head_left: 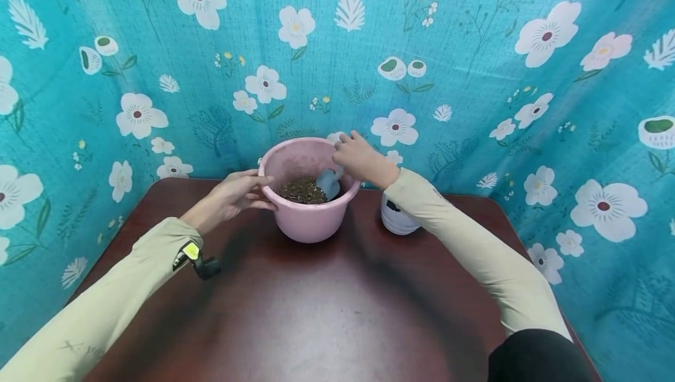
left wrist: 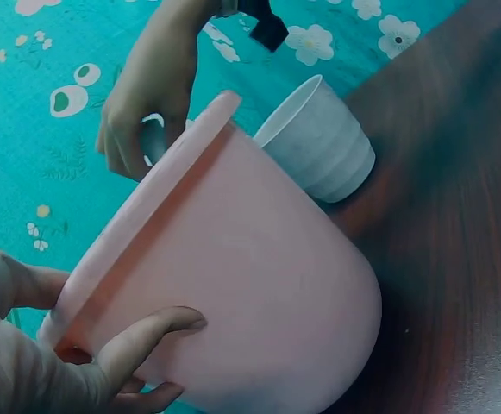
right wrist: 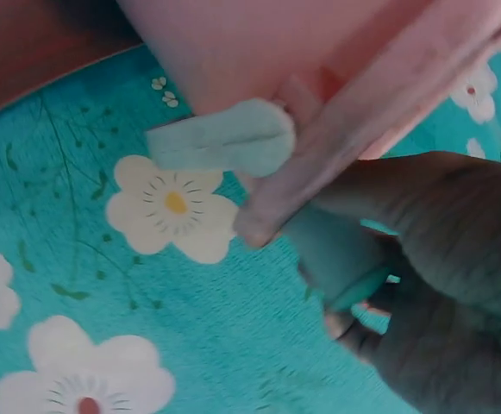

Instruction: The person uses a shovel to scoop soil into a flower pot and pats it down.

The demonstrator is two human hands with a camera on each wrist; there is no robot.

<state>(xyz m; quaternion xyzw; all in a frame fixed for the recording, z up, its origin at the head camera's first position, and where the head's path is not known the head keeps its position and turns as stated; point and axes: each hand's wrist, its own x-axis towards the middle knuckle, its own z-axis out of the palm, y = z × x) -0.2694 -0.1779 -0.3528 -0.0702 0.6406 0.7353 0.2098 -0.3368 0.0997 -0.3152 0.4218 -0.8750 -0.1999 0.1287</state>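
A pink bucket [head_left: 311, 224] stands on the table, with dark soil [head_left: 303, 191] inside. My left hand [head_left: 234, 195] grips its left side, one digit over the rim and others against the outer wall; the left wrist view shows that hand [left wrist: 39, 345] close up. Above the far right rim, my right hand [head_left: 361, 158] holds a small blue-grey trowel [head_left: 329, 184] by its handle. Its blade reaches down to the soil. In the right wrist view the fingers curl round the trowel's grey-green handle [right wrist: 341, 254], beside the bucket's rim [right wrist: 379, 112].
A white ribbed pot [head_left: 399, 218] stands to the bucket's right, partly behind my right sleeve. The white end of the bucket's carrying handle [right wrist: 224, 140] shows outside the rim. Behind the dark brown table [head_left: 316, 306] hangs a turquoise flowered curtain [head_left: 327, 95].
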